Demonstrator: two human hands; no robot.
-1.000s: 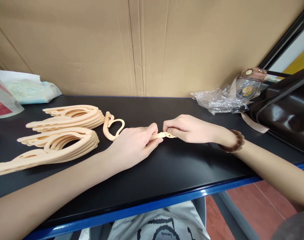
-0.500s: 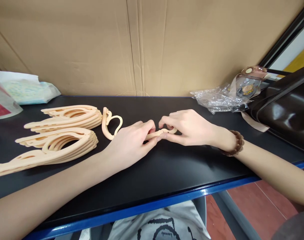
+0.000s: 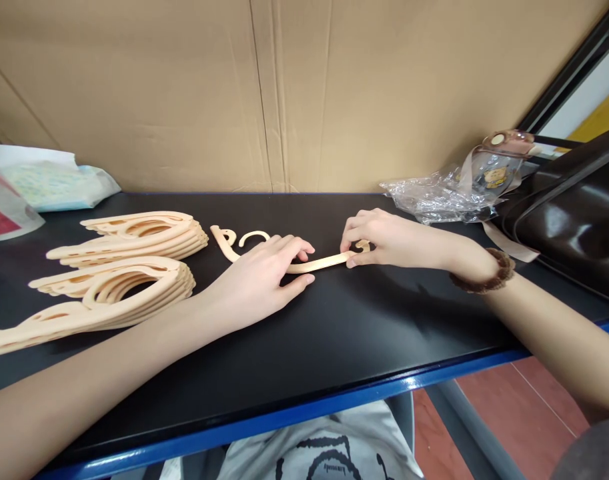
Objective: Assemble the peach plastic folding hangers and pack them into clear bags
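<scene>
A peach-coloured plastic clothes hanger (image 3: 320,264) lies across the black tabletop, its arms stretched left and right. My left hand (image 3: 267,270) is over its middle, fingers bent and thumb apart, with the hanger loosely between them. The palm covers the hanger's centre; its hook (image 3: 255,236) shows behind the knuckles. At the hanger's right end, my right hand (image 3: 379,239) pinches the tip between thumb and fingers. To the left, two stacks of similar folded hangers lie, a back stack (image 3: 134,240) and a front stack (image 3: 124,293).
A cardboard panel (image 3: 194,100) stands behind the table. At the back left are a wipes packet (image 3: 54,183) and a cup (image 3: 7,207). Crumpled clear plastic (image 3: 429,200), a drink bottle (image 3: 497,170) and a dark bag (image 3: 574,213) sit at the right. A blue edge (image 3: 294,415) runs along the front.
My right hand has moved right, away from my left, and the hanger's right arm now extends straight between them. The hook and left arm have shifted; my left thumb and fingers have spread.
</scene>
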